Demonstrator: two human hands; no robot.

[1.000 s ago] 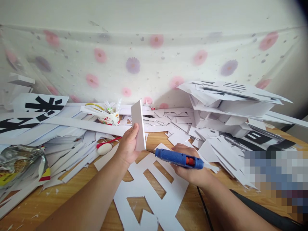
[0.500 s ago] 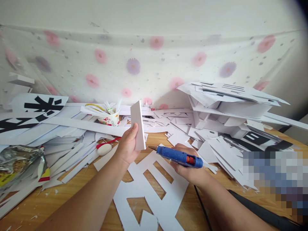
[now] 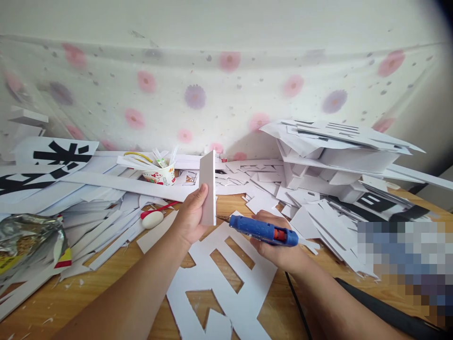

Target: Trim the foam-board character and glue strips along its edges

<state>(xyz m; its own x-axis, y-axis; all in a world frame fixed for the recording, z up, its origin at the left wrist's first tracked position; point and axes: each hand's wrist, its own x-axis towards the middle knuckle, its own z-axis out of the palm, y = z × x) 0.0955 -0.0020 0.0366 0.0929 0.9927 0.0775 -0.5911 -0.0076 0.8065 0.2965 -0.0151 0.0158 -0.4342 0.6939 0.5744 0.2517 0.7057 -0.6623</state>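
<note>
A white foam board strip (image 3: 208, 189) stands upright in my left hand (image 3: 193, 215), which pinches its lower left side with the thumb on its face. My right hand (image 3: 276, 241) is wrapped round a blue glue gun (image 3: 264, 230) with a red part inside. The gun points left, its nozzle at the lower right edge of the strip; whether they touch is hard to tell. Under both hands a white cut-out board (image 3: 230, 245) with several slots lies on the wooden table (image 3: 130, 283).
White offcuts (image 3: 106, 222) pile up at the left, beside a foil bag (image 3: 31, 241). A paper cup (image 3: 161, 174) with tools stands behind. At the right are stacked boards (image 3: 339, 160) and scraps (image 3: 311, 217). A black cable (image 3: 297, 302) runs below my right hand.
The strip has turned upright and shifted slightly right and down in my left hand, bringing its edge closer to the nozzle. My right hand and the glue gun have hardly moved.
</note>
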